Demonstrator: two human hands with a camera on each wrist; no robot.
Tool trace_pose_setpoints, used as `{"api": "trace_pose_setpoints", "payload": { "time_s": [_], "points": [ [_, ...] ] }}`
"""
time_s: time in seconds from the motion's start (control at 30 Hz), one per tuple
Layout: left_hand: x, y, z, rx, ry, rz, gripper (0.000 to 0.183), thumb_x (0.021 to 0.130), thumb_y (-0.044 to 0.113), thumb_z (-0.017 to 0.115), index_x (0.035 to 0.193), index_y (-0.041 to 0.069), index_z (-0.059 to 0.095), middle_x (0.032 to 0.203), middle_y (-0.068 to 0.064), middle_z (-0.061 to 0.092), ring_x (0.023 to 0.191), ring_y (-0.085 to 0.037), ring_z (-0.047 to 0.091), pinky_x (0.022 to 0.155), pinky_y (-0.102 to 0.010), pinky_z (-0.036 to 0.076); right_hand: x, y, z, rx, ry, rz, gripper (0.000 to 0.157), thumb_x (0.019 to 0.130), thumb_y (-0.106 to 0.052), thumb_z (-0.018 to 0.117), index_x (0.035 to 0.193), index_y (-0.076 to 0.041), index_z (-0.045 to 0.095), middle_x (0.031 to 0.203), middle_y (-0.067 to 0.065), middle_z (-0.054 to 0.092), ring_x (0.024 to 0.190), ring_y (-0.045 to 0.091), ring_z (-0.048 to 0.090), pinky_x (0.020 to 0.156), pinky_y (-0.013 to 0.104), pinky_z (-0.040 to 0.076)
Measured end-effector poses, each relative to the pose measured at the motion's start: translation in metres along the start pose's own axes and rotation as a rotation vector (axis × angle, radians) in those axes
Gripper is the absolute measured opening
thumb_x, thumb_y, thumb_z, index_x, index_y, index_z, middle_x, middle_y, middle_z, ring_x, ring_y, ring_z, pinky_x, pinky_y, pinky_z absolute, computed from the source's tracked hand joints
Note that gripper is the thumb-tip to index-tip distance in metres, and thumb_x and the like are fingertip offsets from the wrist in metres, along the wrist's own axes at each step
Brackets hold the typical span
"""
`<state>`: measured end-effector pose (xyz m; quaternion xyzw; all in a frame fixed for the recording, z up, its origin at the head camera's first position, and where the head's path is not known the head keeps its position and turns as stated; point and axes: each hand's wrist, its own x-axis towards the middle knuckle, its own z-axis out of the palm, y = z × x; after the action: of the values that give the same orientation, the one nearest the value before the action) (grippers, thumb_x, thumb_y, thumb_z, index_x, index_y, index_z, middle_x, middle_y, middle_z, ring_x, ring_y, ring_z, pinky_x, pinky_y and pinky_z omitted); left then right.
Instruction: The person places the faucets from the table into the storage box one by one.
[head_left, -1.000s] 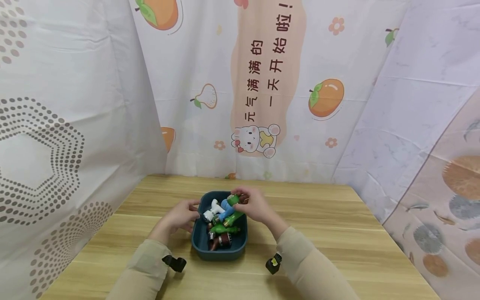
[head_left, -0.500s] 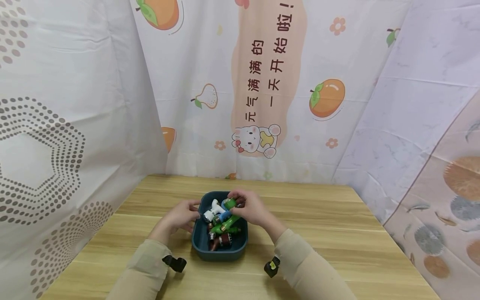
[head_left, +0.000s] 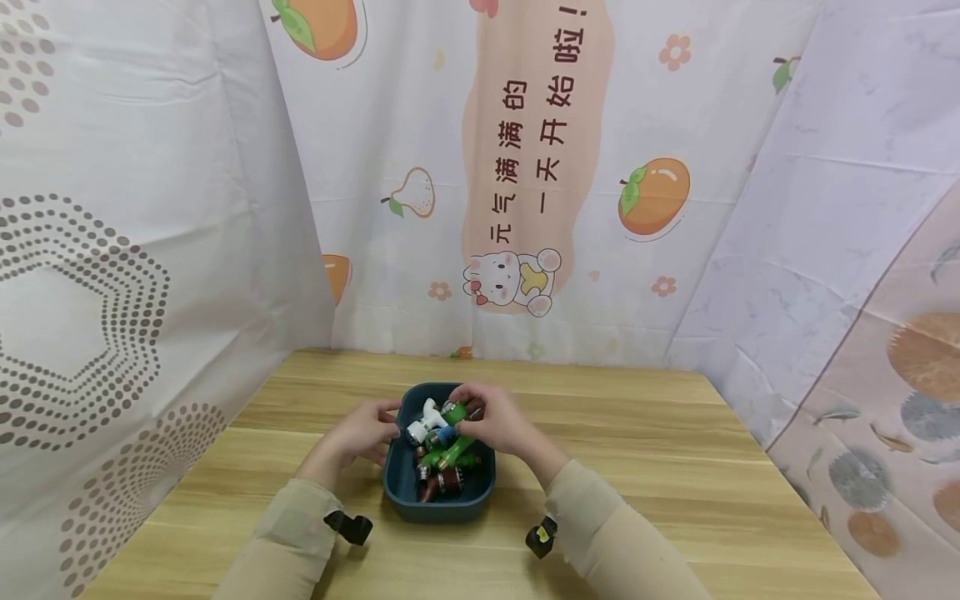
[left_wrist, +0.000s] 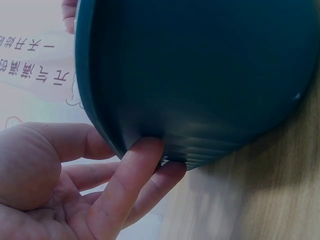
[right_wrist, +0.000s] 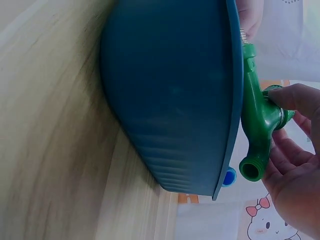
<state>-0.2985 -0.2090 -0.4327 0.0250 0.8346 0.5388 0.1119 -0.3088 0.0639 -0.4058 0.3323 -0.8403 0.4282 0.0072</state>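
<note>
A dark teal plastic bin (head_left: 438, 512) stands on the table with several taps inside. My left hand (head_left: 365, 432) grips its left rim; in the left wrist view, fingertips (left_wrist: 146, 150) press the ribbed outer wall. Over the bin's right side, my right hand (head_left: 498, 422) holds a green tap (right_wrist: 260, 117), thumb and fingers around its round handle end. The threaded end of that tap slants toward the bin's middle. Under and beside it lie a white tap (head_left: 429, 422), a blue tap (head_left: 442, 436), another green tap (head_left: 435, 458) and a brown tap (head_left: 450, 480).
The wooden table (head_left: 637, 467) extends on both sides of the bin. Behind it hangs a printed curtain (head_left: 390, 283), with more cloth at left and right. Black wrist cameras hang below the left sleeve (head_left: 296, 521) and right sleeve (head_left: 588, 508).
My right hand has moved a little left and inward over the bin, bringing the green tap along and covering more of the blue tap. My left hand stays on the rim.
</note>
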Motion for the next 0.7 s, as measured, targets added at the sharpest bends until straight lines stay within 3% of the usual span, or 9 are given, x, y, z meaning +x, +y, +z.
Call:
{"api": "trace_pose_setpoints", "payload": {
  "time_s": [0.1, 0.23, 0.5, 0.7],
  "points": [
    [0.000, 0.000, 0.000, -0.003, 0.000, 0.003, 0.059, 0.094, -0.004, 0.058, 0.152, 0.002, 0.045, 0.126, -0.024, 0.059, 0.100, -0.033, 0.068, 0.061, -0.044, 0.062, -0.001, 0.000, 0.001, -0.010, -0.014, -0.008, 0.032, 0.088, -0.005, 0.078, 0.118, -0.011, 0.069, 0.111, 0.000, 0.069, 0.096, 0.026, 0.067, 0.079, 0.028, 0.057],
    [0.000, 0.000, 0.001, -0.011, -0.002, 0.008, 0.059, 0.094, -0.005, 0.058, 0.152, 0.002, 0.045, 0.126, -0.025, 0.059, 0.101, -0.034, 0.067, 0.061, -0.044, 0.062, -0.002, 0.002, 0.000, -0.001, -0.028, -0.013, 0.030, 0.089, -0.006, 0.077, 0.119, -0.007, 0.070, 0.114, 0.003, 0.069, 0.099, 0.023, 0.066, 0.086, 0.038, 0.058],
    [-0.003, 0.003, 0.002, -0.008, -0.018, 0.025, 0.061, 0.093, -0.006, 0.055, 0.153, 0.000, 0.042, 0.128, -0.027, 0.059, 0.099, -0.034, 0.068, 0.058, -0.044, 0.061, -0.002, 0.006, -0.007, 0.062, -0.011, -0.009, 0.031, 0.092, -0.003, 0.071, 0.122, 0.004, 0.067, 0.123, 0.019, 0.066, 0.114, 0.039, 0.061, 0.097, 0.054, 0.052],
    [-0.002, 0.002, 0.002, -0.011, -0.016, 0.017, 0.061, 0.094, -0.006, 0.056, 0.153, 0.001, 0.042, 0.129, -0.027, 0.059, 0.100, -0.035, 0.067, 0.059, -0.044, 0.062, -0.005, 0.003, -0.013, 0.077, 0.010, 0.013, 0.031, 0.092, -0.004, 0.071, 0.122, 0.002, 0.067, 0.125, 0.022, 0.065, 0.116, 0.042, 0.059, 0.098, 0.059, 0.049]
  ]
}}
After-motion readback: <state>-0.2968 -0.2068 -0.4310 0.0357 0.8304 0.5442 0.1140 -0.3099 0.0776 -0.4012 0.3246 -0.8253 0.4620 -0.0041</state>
